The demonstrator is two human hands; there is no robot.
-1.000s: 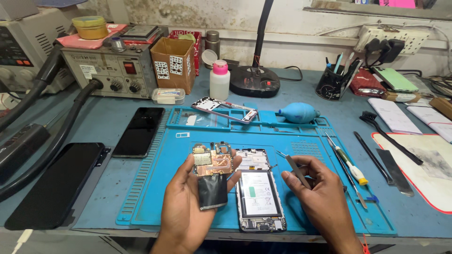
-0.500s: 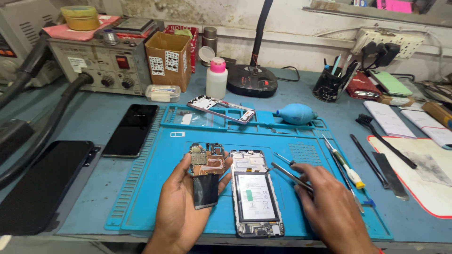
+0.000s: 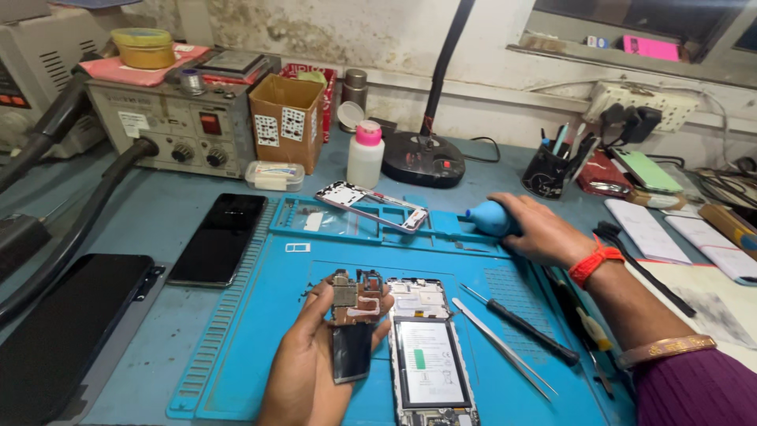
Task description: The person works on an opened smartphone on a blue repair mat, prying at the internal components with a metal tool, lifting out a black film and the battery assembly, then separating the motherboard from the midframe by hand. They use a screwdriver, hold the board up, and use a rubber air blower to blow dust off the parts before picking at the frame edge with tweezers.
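My left hand is curled around a phone circuit board assembly, fingers behind it and thumb across its front, lifted just above the near edge of the blue repair mat; it sits just left of the opened phone body, which lies flat on the mat with its battery facing up; compared with half a second back the board is in the same grip and place, but my right hand has let go of the tweezers and travelled to the mat's far right edge, where it is now closed over the blue air blower; the tweezers lie loose on the mat to the right of the phone body, with a black-handled screwdriver just beyond them, both slanting toward the near right corner; a bare phone frame rests across the mat's far tray strip; left of the mat a dark phone lies on the bench, and a larger black screen sits at the near left corner; the centre of the mat between board and frame is open room; the right edge is crowded with tools and papers.
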